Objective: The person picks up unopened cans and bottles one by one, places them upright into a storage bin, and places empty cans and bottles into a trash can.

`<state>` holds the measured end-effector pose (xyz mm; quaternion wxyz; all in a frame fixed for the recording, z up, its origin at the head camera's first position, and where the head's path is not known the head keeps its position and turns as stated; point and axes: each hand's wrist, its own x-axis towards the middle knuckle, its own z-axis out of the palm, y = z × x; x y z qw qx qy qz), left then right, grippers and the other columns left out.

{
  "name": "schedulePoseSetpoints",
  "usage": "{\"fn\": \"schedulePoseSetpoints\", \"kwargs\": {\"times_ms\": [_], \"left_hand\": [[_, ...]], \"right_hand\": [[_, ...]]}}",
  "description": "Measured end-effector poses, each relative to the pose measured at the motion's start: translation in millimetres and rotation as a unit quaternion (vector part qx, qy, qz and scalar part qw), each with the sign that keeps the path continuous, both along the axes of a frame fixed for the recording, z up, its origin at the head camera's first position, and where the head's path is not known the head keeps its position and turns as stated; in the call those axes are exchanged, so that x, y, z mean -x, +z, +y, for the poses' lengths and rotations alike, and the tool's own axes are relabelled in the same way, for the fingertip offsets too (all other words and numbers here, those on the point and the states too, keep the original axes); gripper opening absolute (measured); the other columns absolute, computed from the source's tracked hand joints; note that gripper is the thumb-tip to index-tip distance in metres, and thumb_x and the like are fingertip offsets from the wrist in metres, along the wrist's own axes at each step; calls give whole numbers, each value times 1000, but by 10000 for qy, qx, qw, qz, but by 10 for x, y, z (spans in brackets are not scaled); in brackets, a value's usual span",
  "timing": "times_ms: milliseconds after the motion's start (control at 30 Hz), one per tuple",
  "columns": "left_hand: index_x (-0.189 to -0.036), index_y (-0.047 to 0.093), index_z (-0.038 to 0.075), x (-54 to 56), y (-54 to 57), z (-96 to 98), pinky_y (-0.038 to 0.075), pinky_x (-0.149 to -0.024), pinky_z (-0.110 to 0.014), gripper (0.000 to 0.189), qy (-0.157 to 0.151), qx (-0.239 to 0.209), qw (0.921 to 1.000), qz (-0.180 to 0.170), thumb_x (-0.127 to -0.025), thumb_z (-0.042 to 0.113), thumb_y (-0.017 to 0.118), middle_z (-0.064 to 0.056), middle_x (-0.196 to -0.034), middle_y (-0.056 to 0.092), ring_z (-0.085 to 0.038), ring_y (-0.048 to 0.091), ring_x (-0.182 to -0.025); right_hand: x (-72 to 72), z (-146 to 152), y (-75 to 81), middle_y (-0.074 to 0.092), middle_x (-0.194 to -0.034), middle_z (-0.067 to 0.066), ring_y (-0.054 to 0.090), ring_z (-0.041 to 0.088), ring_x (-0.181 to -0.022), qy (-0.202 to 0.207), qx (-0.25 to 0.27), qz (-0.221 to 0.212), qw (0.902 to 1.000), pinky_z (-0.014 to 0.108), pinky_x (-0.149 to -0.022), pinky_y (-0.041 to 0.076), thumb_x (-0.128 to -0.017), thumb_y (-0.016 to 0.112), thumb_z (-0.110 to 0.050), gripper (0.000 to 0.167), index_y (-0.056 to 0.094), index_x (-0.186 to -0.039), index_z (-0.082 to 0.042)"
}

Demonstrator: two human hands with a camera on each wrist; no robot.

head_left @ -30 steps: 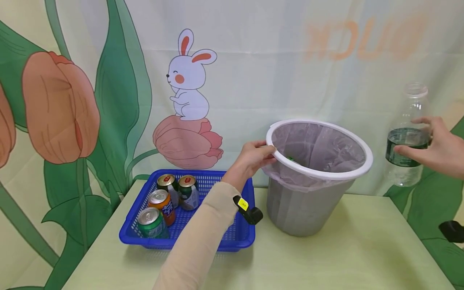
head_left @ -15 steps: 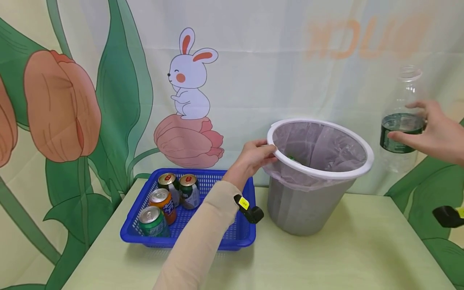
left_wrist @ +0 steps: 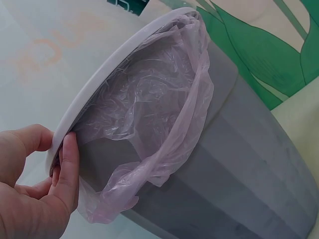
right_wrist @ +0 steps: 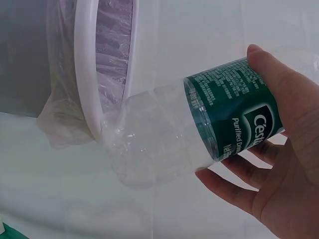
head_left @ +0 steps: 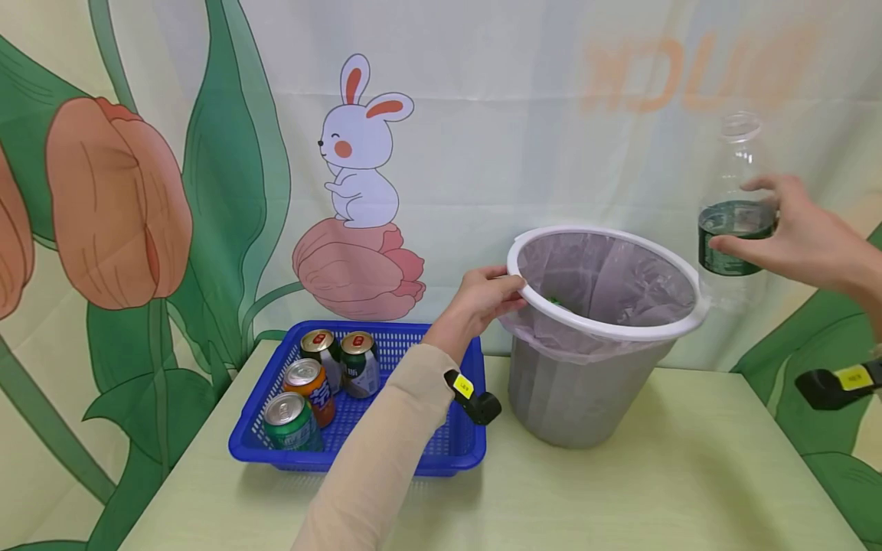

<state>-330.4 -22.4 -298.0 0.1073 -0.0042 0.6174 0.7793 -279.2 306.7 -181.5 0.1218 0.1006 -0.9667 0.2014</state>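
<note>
My left hand (head_left: 488, 298) grips the white rim (left_wrist: 94, 82) of a grey trash can (head_left: 572, 398), which leans to the right. A thin pinkish bag lines the can (left_wrist: 164, 89) and folds out over its edge; a bit of green shows down inside it. In my right hand (head_left: 806, 229) is a clear plastic bottle (head_left: 737, 168), uncapped and upright, held round its green label (right_wrist: 234, 104). The bottle's base is just beyond the can's right rim in the head view. Seen from the right wrist, the base overlaps the white rim (right_wrist: 89, 64).
A blue plastic basket (head_left: 468, 451) stands left of the can on the pale green table (head_left: 620, 505). Several drink cans sit in its left half: a green can (head_left: 292, 425), an orange can (head_left: 310, 390) and dark green cans (head_left: 360, 367). A printed curtain (head_left: 468, 153) hangs behind.
My right hand has carried the bottle up and to the left, from the far right to beside the can's rim. My left hand keeps its hold, and the trash can stays where it was.
</note>
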Motion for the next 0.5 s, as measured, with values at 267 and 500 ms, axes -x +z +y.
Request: {"fn": "schedulePoseSetpoints", "kwargs": {"times_ms": [267,500], "left_hand": [[-134,43,1,0,3,-1,55,-74,-26,53,-34,19,10000,2,-84,3,61,-15,-111,60,-17,62,-79],[-133,44,0,2,-3,2,55,-76,-27,51,-42,-13,10000,5,-85,3,61,-16,-112,59,-17,62,-79]], "right_hand": [[48,-115,89,26,-133,39,51,46,-92,176,-83,-70,9998,47,-64,44,-82,63,-46,95,5,-145,-6],[82,-249,119,31,-130,34,52,45,-93,215,-212,-197,9993,47,-66,43,-81,64,-48,94,8,-144,-8]]}}
